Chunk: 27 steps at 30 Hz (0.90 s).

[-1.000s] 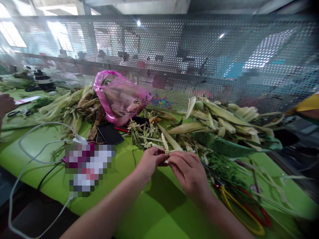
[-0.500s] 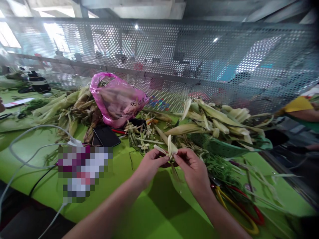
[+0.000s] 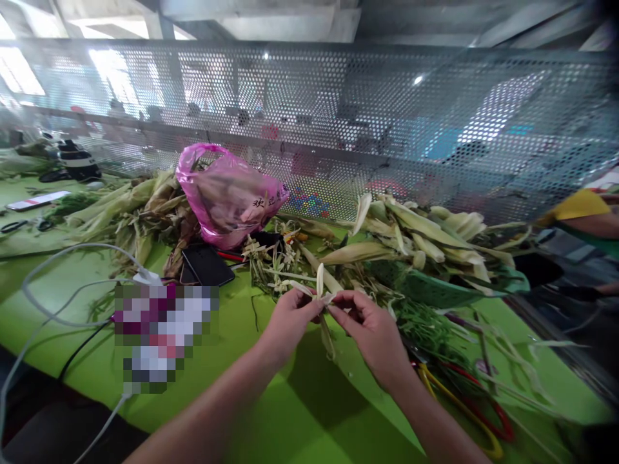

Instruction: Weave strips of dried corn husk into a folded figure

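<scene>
Cream-coloured corn-husk strips (image 3: 320, 279) hang above the tabletop (image 3: 236, 335), toward its near edge, the left hand (image 3: 290, 319) pinched closed on one side with thumb and fingertips, the right hand (image 3: 370, 328) likewise on the other. Toward the far edge sit a pink plastic bag (image 3: 229, 193) and, farther right, a green basket (image 3: 445, 289) heaped with corn husks (image 3: 420, 225). Red-and-yellow-handled scissors (image 3: 507, 422) lie toward the near right corner.
</scene>
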{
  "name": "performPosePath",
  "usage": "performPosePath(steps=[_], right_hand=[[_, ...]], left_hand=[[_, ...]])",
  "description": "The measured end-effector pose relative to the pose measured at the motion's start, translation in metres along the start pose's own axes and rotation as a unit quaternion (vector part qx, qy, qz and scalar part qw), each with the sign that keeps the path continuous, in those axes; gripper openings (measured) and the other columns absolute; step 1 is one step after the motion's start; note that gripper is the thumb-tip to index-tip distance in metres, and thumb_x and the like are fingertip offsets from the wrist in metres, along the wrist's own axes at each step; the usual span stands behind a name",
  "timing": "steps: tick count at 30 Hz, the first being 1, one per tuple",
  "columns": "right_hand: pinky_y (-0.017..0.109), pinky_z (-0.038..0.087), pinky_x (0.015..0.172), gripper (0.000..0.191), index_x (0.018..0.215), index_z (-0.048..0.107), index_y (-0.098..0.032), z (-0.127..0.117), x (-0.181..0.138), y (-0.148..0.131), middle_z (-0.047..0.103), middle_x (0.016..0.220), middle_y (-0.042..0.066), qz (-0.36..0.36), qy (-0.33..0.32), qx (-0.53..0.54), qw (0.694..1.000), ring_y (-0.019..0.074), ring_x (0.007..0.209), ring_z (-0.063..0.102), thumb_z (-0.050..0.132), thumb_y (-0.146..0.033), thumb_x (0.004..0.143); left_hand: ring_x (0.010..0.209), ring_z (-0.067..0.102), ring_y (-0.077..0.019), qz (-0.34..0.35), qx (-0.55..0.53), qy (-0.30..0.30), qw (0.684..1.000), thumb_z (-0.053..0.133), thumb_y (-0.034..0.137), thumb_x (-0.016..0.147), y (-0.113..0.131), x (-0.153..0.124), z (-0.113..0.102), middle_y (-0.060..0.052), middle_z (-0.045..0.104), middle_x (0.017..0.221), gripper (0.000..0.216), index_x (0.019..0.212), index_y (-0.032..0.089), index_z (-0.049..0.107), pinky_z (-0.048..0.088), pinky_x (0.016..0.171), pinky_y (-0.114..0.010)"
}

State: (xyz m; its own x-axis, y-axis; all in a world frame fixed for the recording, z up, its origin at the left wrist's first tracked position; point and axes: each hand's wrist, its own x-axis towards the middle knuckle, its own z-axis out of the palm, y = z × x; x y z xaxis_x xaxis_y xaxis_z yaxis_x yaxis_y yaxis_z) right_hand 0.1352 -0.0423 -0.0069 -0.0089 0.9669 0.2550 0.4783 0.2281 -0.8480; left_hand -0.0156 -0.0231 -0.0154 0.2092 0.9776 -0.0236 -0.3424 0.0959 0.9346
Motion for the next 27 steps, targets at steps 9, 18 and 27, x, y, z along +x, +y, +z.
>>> performPosePath(steps=[9, 18, 27], right_hand=[[0.032, 0.04, 0.064, 0.016, 0.086, 0.065, -0.02, -0.003, -0.009, -0.012, 0.068, 0.082, 0.005, -0.227, 0.005, -0.361, 0.905, 0.0204, 0.069, 0.061, 0.051, -0.022, 0.092], [0.031, 0.045, 0.072, 0.021, 0.092, 0.065, -0.019, -0.014, -0.001, -0.01, 0.07, 0.089, 0.008, -0.295, -0.054, -0.346, 0.889, 0.0212, 0.08, 0.064, 0.044, -0.016, 0.093], [0.028, 0.046, 0.064, 0.014, 0.091, 0.061, -0.022, -0.009, -0.001, -0.007, 0.068, 0.081, 0.003, -0.092, -0.026, -0.171, 0.981, 0.0185, 0.071, 0.063, 0.051, -0.031, 0.092]], left_hand=[[0.063, 0.048, -0.0117, 0.018, 0.115, 0.041, 0.992, 0.06, 0.018, 0.073, -0.002, 0.003, -0.002, 0.0, 0.055, 0.067, 0.004, 0.071, 0.015, 0.057, 0.038, 0.062, -0.024], [0.066, 0.047, -0.0135, 0.114, 0.374, -0.054, 0.919, 0.052, 0.02, 0.078, -0.008, 0.004, -0.014, -0.001, 0.055, 0.07, 0.009, 0.071, 0.017, 0.057, 0.034, 0.062, -0.025], [0.063, 0.046, -0.0123, 0.089, 0.309, -0.111, 0.94, 0.056, 0.032, 0.08, -0.007, 0.003, -0.012, 0.001, 0.052, 0.067, 0.016, 0.074, 0.017, 0.057, 0.035, 0.059, -0.024]])
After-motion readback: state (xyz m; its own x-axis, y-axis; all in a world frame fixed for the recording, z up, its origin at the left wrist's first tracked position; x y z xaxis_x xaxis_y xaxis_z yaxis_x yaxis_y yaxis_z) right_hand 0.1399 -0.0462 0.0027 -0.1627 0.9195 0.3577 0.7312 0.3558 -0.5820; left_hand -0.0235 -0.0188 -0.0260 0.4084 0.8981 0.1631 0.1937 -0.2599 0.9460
